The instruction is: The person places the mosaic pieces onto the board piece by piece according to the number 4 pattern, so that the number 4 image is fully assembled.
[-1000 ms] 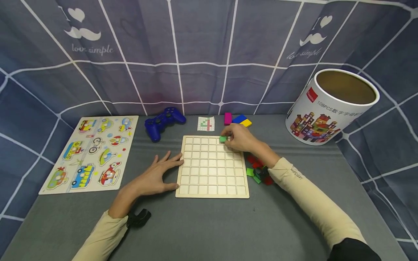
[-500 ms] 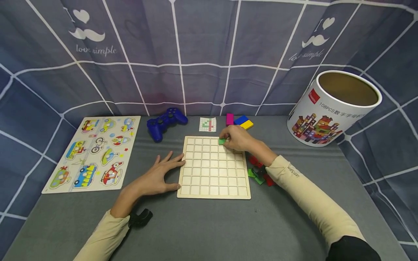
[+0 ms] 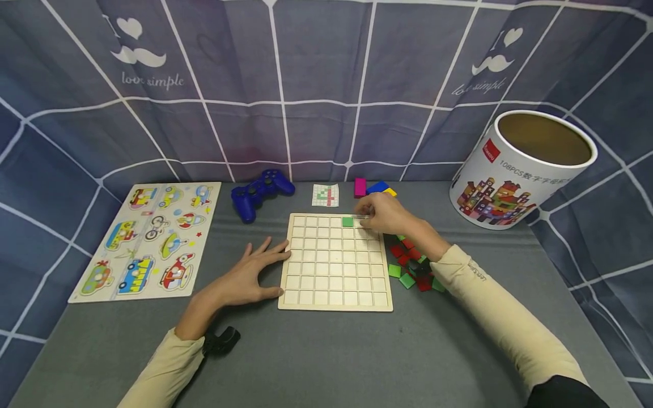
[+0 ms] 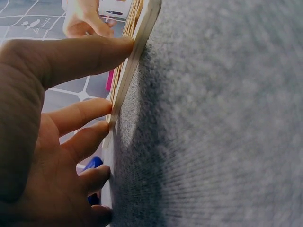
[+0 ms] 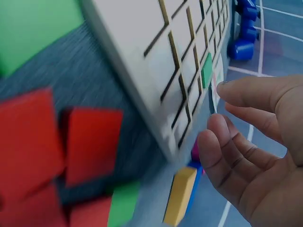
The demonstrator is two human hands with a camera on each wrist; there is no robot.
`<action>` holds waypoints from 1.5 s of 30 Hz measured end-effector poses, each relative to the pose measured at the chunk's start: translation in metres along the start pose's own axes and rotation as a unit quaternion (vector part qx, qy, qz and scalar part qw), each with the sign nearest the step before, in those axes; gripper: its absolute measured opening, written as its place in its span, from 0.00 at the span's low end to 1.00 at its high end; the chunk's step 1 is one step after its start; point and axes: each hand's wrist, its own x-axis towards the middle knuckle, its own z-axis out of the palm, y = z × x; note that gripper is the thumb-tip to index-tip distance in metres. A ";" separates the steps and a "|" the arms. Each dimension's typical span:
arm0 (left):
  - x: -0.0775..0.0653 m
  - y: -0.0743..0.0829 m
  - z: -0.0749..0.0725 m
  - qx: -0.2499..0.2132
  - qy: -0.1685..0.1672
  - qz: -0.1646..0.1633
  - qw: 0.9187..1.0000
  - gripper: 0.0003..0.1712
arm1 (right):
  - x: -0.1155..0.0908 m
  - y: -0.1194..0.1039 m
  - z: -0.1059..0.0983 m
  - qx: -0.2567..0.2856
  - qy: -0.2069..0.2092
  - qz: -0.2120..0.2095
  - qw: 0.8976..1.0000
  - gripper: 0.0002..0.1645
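A pale wooden grid board [image 3: 335, 263] lies flat on the grey table. One green square tile [image 3: 347, 222] sits in a cell of its top row, right of the middle. My left hand [image 3: 245, 277] has its fingers spread, with thumb and fingertips touching the board's left edge. Over the board's top right corner is my right hand [image 3: 384, 214]; the right wrist view shows its fingers relaxed and apart, nothing between them. Beside the board's right edge is a loose pile of red tiles [image 5: 94, 144] and green tiles [image 3: 406, 280], partly under the right forearm.
Behind the board lie a small coloured grid card [image 3: 325, 195], a magenta block [image 3: 359, 187], a blue block [image 3: 377, 187] and a yellow block [image 5: 180, 196]. A blue game controller [image 3: 262, 192] and a vehicle puzzle board [image 3: 148, 241] are at left. A large white tub [image 3: 520, 170] stands back right.
My right hand has let go of the green tile, leaving it in the top-row cell, and moved right. More of the tile pile shows. The left hand stays at the board's edge.
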 end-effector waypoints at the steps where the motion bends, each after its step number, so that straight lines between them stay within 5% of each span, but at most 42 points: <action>1: 0.000 0.000 0.000 -0.001 0.000 0.000 1.000 0.47 | -0.004 0.002 -0.003 -0.003 0.005 0.003 1.000 0.16; 28: 0.002 -0.002 0.000 0.002 -0.003 0.002 1.000 0.47 | -0.110 0.050 -0.038 -0.063 0.011 0.046 0.997 0.17; 34: 0.003 -0.001 -0.002 -0.003 -0.003 0.002 1.000 0.47 | -0.135 0.057 -0.040 -0.066 0.020 0.030 0.997 0.17; 45: 0.002 -0.001 -0.001 -0.011 -0.003 0.001 1.000 0.47 | -0.148 0.067 -0.031 -0.049 0.008 0.015 0.999 0.24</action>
